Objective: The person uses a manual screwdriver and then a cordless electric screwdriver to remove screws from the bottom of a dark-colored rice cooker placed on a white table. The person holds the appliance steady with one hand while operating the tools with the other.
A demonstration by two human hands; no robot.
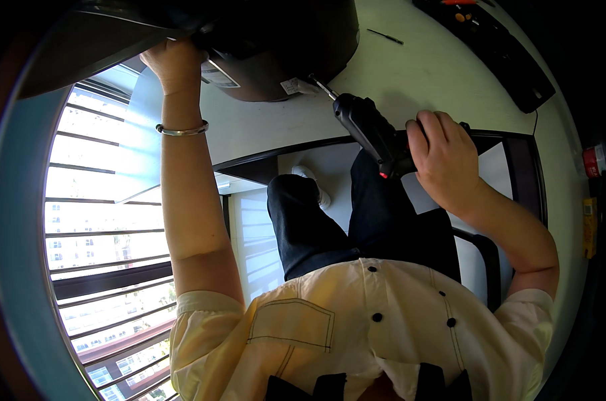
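A large black appliance with a rounded casing (276, 57) lies on the pale table at the top, with white labels on its side. At its left end my left hand (175, 63) is closed at the edge, the fingertips partly hidden behind dark plastic. My right hand (446, 157) is wrapped round the handle of a black cordless screwdriver (366, 123), which shows a small red light at its rear. Its metal bit (324, 87) points up and left at the lower part of the casing. Whether the tip touches the casing, I cannot tell.
A thin dark rod (385, 36) lies on the table (443, 80) right of the appliance. Farther right is a long black case (493, 50) with an orange piece at its top. A yellow box (589, 227) sits at the far right; a window with slats (106, 234) is on the left.
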